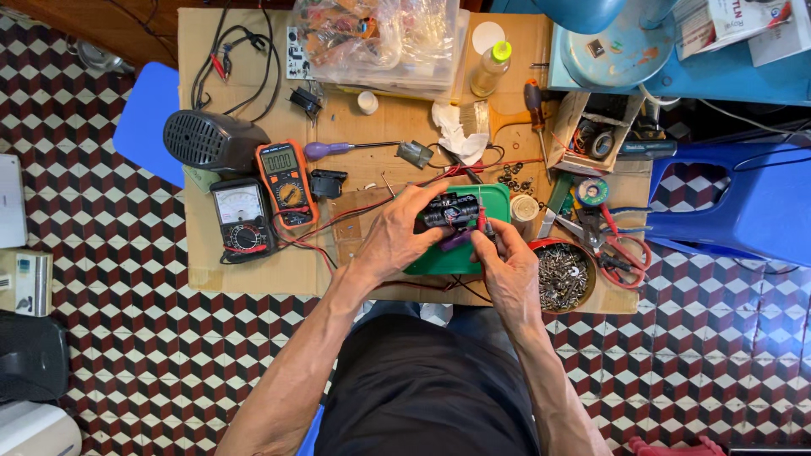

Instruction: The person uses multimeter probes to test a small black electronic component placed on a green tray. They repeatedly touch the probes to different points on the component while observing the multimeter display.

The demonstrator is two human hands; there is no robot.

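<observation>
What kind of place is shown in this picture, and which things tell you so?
Probably a small electronics repair bench, set low on cardboard over a tiled floor. An orange digital multimeter and a black analogue meter lie there, beside a round red bowl of metal screws. Both hands hold a small black wired part.

Orange digital multimeter (288,181) lies mid-cardboard w/ a small grey rectangular screen at its top. Black analogue meter (242,218) just left of it, white dial face. Clear plastic bag (376,38) of parts at top centre. White printed boxes (743,24) top right, red & white.
</observation>
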